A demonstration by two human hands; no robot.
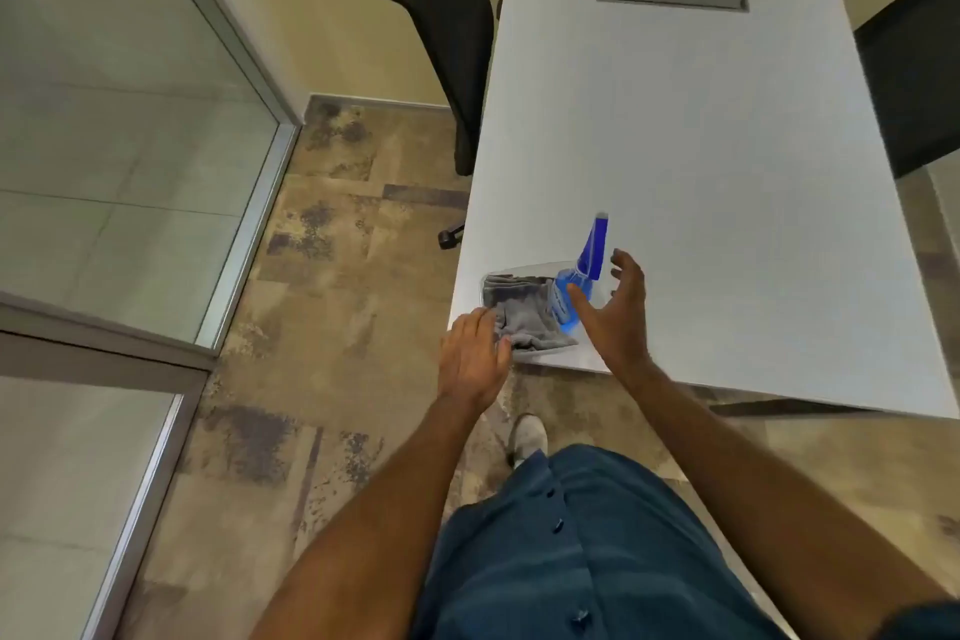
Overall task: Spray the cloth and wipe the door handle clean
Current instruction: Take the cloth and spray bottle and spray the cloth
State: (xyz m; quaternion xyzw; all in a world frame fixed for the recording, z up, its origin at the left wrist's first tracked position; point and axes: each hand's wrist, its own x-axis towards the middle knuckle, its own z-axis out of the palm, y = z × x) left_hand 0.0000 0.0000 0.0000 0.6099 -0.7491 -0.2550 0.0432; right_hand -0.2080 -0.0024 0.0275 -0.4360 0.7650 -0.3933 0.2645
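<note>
Hands at table edge, over cloth.

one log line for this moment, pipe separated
stage: reaching | left hand: open, on grey cloth in clear tray | right hand: open, beside blue spray bottle | table corner | nothing lifted

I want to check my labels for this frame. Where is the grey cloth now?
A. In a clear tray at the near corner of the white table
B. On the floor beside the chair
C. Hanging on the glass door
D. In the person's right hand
A: the grey cloth lies in the clear tray on the white table, next to the blue spray bottle; the left hand touches its near edge.
</note>
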